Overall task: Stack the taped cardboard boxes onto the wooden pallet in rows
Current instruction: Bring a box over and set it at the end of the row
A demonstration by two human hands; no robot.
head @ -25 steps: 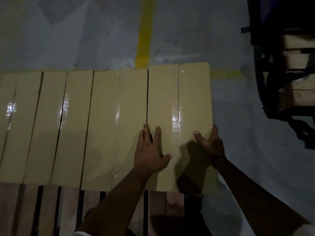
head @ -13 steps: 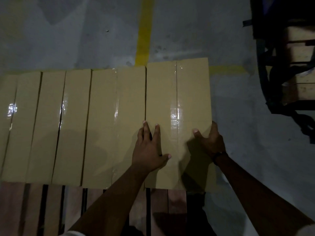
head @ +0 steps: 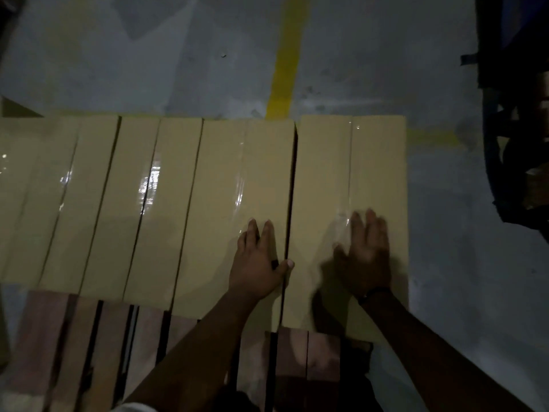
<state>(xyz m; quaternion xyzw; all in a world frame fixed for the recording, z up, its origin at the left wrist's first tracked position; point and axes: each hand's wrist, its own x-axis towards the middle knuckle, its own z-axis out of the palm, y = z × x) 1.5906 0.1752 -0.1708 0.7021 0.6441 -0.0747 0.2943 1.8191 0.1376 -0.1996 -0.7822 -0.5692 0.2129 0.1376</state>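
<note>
**Both hands flat on the boxes at the pallet's right end**

A row of taped cardboard boxes (head: 133, 203) is lying side by side along the far edge of the wooden pallet (head: 98, 346), tape seams facing up and catching the light. The pallet's bare slats are showing along its near edge.

The end box (head: 323, 162) is sitting at the right end of the row, with a narrow dark gap separating it from the neighbouring box (head: 225, 179).

The left hand (head: 257, 263) is resting palm-down on the neighbouring box. Its fingers (head: 252, 230) are lying straight and released, and the thumb is reaching to the gap.

The right hand (head: 364, 257), blurred, is lying on top of the end box. Its fingers (head: 371, 224) are extended and gripping nothing.

The pallet is standing on a grey floor (head: 148, 55), with a yellow line (head: 286, 55) running beyond the far edge. A dark rack (head: 517, 114) is standing off the right edge.
</note>
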